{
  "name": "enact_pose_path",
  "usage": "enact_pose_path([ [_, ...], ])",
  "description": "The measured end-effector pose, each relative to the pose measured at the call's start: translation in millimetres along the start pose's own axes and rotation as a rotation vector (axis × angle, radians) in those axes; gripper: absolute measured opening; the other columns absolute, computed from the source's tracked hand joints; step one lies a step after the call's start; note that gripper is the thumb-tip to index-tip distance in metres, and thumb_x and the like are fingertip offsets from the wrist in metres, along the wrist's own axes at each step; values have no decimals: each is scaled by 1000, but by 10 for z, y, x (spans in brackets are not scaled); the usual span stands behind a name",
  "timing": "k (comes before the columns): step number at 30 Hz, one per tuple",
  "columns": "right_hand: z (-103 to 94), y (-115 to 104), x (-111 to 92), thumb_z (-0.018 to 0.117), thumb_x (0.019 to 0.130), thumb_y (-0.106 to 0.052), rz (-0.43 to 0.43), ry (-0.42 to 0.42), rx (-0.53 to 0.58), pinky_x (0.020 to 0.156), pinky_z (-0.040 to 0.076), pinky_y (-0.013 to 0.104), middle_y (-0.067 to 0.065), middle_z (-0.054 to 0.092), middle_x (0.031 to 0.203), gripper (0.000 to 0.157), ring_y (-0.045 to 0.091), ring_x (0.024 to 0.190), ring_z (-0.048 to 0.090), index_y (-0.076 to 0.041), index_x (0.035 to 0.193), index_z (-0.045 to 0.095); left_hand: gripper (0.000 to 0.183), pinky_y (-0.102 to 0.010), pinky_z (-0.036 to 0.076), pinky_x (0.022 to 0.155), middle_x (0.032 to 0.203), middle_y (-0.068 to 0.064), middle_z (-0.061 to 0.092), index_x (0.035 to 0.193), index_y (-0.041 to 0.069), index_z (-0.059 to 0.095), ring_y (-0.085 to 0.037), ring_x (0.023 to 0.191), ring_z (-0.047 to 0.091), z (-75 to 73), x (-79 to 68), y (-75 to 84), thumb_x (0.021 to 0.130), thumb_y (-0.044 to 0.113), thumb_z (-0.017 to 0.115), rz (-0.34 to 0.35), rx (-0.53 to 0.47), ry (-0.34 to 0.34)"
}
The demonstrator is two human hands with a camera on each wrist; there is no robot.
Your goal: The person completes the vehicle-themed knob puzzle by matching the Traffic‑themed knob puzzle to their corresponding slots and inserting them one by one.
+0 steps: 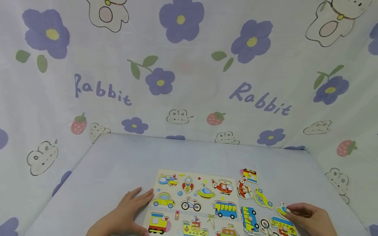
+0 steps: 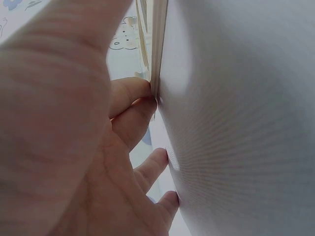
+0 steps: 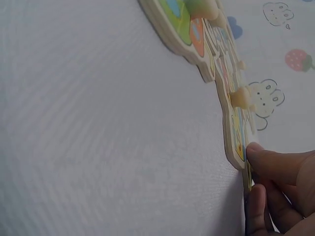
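Note:
A wooden peg puzzle board (image 1: 203,183) with printed vehicles lies flat on the table. Along its left edge rests my left hand (image 1: 125,211), fingers spread; the left wrist view shows fingertips against the board's side (image 2: 156,49) and on the table. The knobbed plane piece (image 1: 168,179) and rocket piece (image 1: 187,184) sit in the board. To the right, my right hand (image 1: 311,218) pinches the small flying saucer piece (image 1: 282,209) by its knob. The board's flying saucer picture (image 1: 205,192) has no knob on it.
Loose knobbed pieces lie right of the board: a train (image 1: 249,175), a helicopter (image 1: 244,189), a yellow car (image 1: 262,198), a bus (image 1: 249,219), a bicycle (image 1: 266,226) and a ship (image 1: 284,226). A patterned cloth (image 1: 189,98) hangs behind the pale table (image 1: 133,164).

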State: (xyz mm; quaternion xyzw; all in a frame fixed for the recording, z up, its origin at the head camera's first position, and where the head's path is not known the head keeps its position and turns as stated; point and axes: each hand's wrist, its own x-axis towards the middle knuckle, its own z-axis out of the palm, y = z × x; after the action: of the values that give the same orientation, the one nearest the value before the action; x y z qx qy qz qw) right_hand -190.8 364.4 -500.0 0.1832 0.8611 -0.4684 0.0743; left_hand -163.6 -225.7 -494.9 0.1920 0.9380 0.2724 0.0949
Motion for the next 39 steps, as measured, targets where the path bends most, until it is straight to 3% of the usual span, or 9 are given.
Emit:
enact_pose_path([
  [10, 11, 0, 19, 92, 67, -30, -23, 21, 32, 70, 55, 37, 8, 70, 89, 52, 26, 79, 63, 1, 102, 70, 115, -72, 19, 105, 158, 6, 30, 153, 20, 40, -40, 144, 10, -16, -3, 18, 57, 68, 83, -9, 1, -9],
  [18, -6, 28, 50, 90, 70, -30, -32, 30, 11, 67, 54, 36, 7, 69, 87, 48, 24, 78, 63, 1, 101, 70, 113, -73, 21, 104, 157, 5, 32, 152, 21, 40, -41, 144, 11, -23, 36, 11, 59, 68, 82, 8, -19, -17],
  [24, -5, 25, 58, 89, 72, -33, -63, 24, -11, 65, 51, 33, 6, 70, 85, 48, 22, 78, 63, 1, 100, 71, 114, -74, 19, 104, 157, -2, 34, 151, 13, 42, -46, 141, 16, -4, 26, -34, 60, 71, 79, 72, 30, 9],
  [31, -17, 16, 40, 88, 72, -36, -80, 20, -28, 65, 50, 32, 5, 70, 85, 48, 21, 78, 64, 0, 99, 71, 112, -72, 24, 103, 158, 1, 31, 152, 17, 40, -42, 143, 13, 3, 5, -30, 61, 70, 80, 20, -17, -22],
  [39, -37, -33, 35, 88, 72, -36, -71, 34, -39, 65, 49, 33, 4, 70, 86, 46, 20, 80, 62, -2, 99, 72, 113, -72, 25, 103, 158, 0, 31, 152, 15, 40, -43, 142, 14, -2, -1, -18, 61, 69, 80, 41, -14, -11],
])
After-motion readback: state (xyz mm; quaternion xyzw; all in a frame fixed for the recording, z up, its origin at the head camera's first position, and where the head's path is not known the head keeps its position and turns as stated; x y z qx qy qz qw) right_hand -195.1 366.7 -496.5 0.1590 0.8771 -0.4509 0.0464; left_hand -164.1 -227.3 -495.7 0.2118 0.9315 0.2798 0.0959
